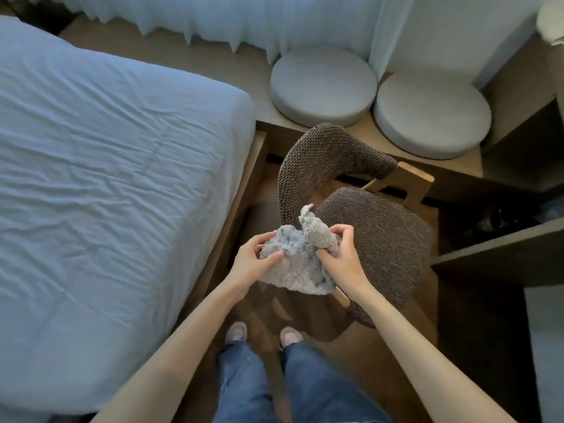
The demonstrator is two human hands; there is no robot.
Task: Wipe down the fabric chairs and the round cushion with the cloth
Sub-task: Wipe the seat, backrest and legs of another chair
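Squarely between the two hands hangs the cloth (297, 261) — grey, fluffy and crumpled into a loose bunch. Its long axis runs roughly near-to-far: one twisted corner stands up and points away from the person, toward the chair back, while the ragged lower hem droops toward the person's feet.

The left hand (250, 264) grips the cloth's left edge, thumb on top and fingers curled underneath. The right hand (341, 257) grips the right side, fingers curled over the top and thumb dug into the pile. Both hands hold it in the air, clear of every surface, over the near-left corner of the fabric chair (384, 239) and the floor (476, 325) beside it.

The chair is brown and woven, on a pale wooden frame — its curved backrest (329, 148) is on the far side. Beyond it, on a low wooden platform (213, 56), a round cushion (323, 83) lies flat just beside a second round cushion (432, 114), both pale grey, under a white curtain (244, 16). A bed (106, 163) with a wrinkled light sheet fills the left.
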